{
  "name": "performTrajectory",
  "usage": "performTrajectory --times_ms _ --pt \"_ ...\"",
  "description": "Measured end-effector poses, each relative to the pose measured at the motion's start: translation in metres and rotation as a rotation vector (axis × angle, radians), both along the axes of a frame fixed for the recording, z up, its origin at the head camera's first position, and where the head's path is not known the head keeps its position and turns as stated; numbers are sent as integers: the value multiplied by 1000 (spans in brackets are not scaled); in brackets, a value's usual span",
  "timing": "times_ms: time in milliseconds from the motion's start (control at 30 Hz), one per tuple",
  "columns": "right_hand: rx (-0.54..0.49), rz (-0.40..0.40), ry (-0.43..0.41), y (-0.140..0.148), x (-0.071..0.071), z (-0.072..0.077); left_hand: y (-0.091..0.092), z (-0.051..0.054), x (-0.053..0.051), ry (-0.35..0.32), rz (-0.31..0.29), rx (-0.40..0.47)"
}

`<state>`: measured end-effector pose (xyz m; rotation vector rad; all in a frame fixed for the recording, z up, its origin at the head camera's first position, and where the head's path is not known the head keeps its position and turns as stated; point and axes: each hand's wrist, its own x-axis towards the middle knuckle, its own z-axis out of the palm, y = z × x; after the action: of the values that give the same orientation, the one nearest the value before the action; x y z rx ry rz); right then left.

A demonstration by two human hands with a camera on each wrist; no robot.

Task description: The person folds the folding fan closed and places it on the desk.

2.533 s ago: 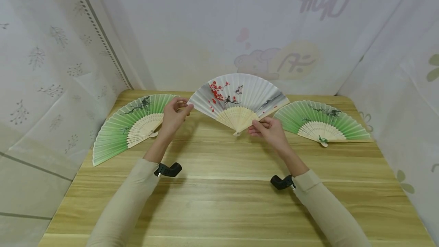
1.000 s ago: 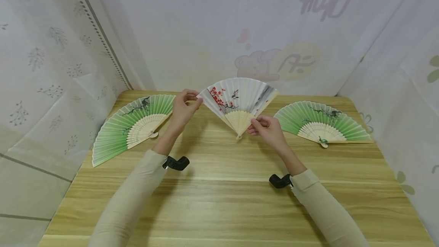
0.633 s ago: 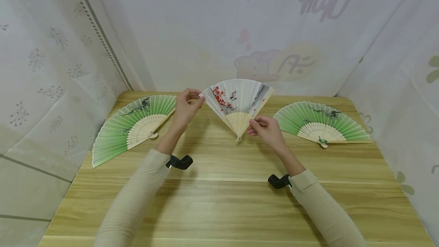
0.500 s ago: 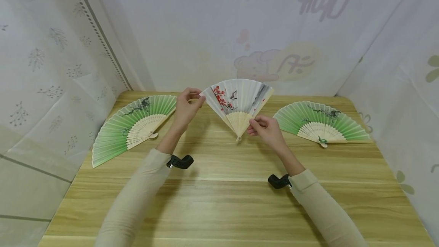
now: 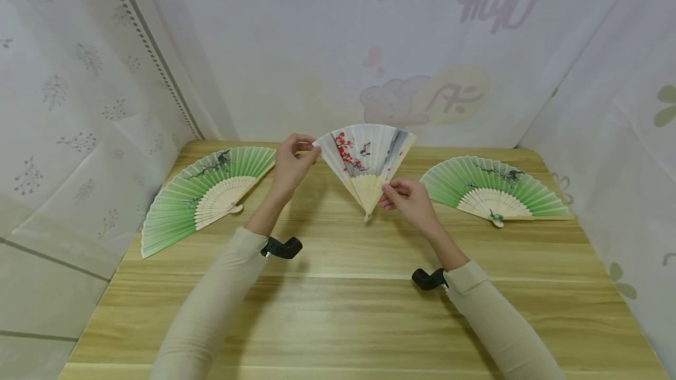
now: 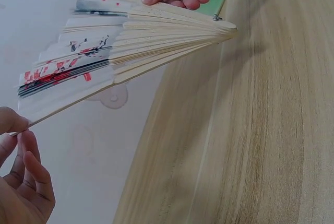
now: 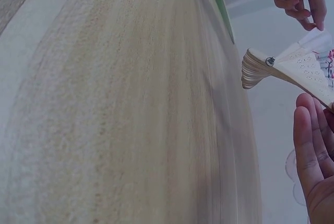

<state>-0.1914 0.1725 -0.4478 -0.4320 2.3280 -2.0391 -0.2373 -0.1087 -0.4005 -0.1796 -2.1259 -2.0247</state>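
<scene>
left hand (image 5: 293, 163) pinches the blossom-print folding fan (image 5: 372, 160) at its left corner, right hand (image 5: 412, 200) its right edge; uneven tugging could tear it.

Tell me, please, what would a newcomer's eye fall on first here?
Likely the white pleated fan with red blossoms, held up centrally between the left hand and right hand. Next come the left green pleated fan and right green pleated fan, spread on the wooden table.

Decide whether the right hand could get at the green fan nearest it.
Probably yes: nothing visible separates the right hand from that green fan, though the hand pinches the white fan and might need to let go.
</scene>
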Motion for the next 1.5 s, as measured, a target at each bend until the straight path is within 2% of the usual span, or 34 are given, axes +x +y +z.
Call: performTrajectory --times_ms 667,967,1200,1400,1500 --pt "55 80 27 -4 -1 0 11 -1 -6 -8 -27 -2" --pt "105 113 9 -13 14 29 18 -2 -7 -8 -25 -10" --pt "108 123 0 -10 1 5 23 -3 -9 19 -32 -1" --pt "116 127 32 -10 -1 2 26 -1 -9 8 -52 21" --pt "127 132 42 -10 0 2 29 6 -5 -10 -69 34"
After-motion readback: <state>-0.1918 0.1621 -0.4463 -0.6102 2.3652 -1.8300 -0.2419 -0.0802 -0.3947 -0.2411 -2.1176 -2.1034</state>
